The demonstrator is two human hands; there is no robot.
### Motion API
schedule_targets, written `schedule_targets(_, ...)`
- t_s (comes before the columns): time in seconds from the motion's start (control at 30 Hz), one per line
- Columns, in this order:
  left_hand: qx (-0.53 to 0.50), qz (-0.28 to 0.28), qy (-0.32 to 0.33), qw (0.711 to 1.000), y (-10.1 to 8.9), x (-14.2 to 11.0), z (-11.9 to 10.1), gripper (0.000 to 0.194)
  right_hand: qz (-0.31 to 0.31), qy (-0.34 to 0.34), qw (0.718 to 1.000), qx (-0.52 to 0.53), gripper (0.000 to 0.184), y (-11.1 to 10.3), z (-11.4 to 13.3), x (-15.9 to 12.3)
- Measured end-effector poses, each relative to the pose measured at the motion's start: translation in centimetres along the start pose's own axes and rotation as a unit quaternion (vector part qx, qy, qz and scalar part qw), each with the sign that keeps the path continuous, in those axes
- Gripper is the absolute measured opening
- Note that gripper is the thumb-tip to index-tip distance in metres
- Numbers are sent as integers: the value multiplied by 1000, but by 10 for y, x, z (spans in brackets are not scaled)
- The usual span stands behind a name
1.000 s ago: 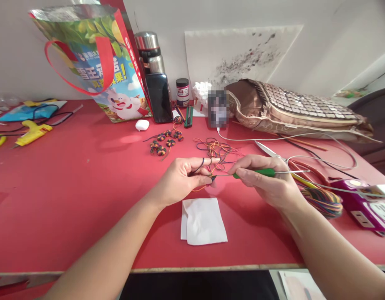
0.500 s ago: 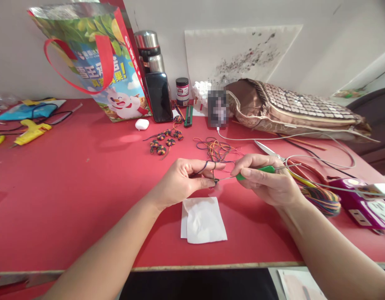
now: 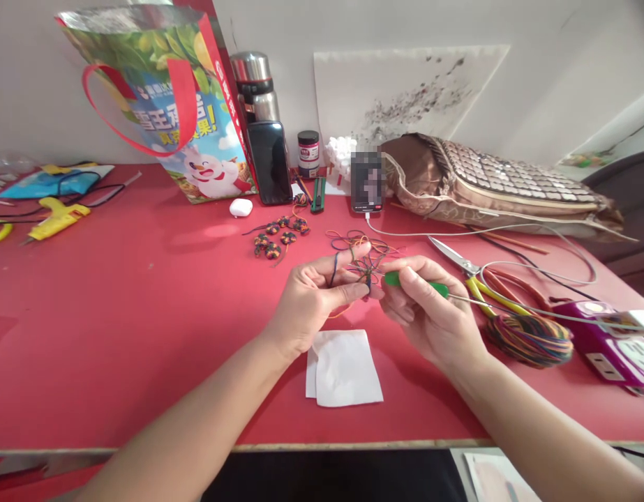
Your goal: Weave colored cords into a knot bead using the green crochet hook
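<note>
My left hand (image 3: 307, 301) pinches a small dark multicoloured crocheted piece (image 3: 368, 280) between thumb and fingers. Dark yarn (image 3: 335, 268) loops round its raised index finger. In my right hand (image 3: 435, 307) is a crochet hook with a green handle (image 3: 439, 287), its thin metal shaft sticking out toward the right. The hook's other end lies close to the crocheted piece; whether it is inside a loop cannot be made out. Loose orange and dark yarn (image 3: 377, 245) lies tangled just behind the hands. Several small crocheted balls (image 3: 272, 251) sit farther back on the left.
A folded white tissue (image 3: 349, 369) lies in front of the hands. On the right are scissors (image 3: 458, 256), a yarn bundle (image 3: 531, 340) and a purple power strip (image 3: 604, 341). A phone (image 3: 367, 185) trails a white cable. A glue gun (image 3: 54, 219) lies far left.
My right hand has shifted slightly left and turned, so the hook's free shaft now points down to the right. The left index finger has risen; the hands are closer together.
</note>
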State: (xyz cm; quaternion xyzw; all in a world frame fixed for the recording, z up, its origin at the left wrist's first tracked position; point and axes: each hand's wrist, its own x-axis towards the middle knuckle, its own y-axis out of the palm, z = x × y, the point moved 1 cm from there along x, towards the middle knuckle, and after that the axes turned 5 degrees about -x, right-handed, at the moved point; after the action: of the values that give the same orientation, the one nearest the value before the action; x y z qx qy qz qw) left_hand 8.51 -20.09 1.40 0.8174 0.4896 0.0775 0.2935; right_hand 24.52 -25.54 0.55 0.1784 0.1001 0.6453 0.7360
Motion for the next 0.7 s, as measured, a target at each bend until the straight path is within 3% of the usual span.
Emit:
schedule_targets(0.27, 33, -19, 16, 999, 0, -1, -2, 61, -6, -21, 999, -34, 16, -1, -5, 1)
schedule_targets(0.4, 71, -37, 33, 996, 3, -4, -2, 60, -15, -71, 990, -121, 15, -3, -8, -4)
schedule_targets(0.47, 76, -48, 41, 995, 4, -4, 0, 60, -36, -106, 972, -205, 14, -3, -10, -8)
schedule_targets(0.57, 61, -62, 36, 996, 5, -3, 3, 63, -64, -171, 924, -337, 13, 1, -12, -13)
schedule_targets(0.7, 30, -72, 25, 997, 4, 0, 5, 67, -64, -255, 870, -418, 14, 8, -12, -16)
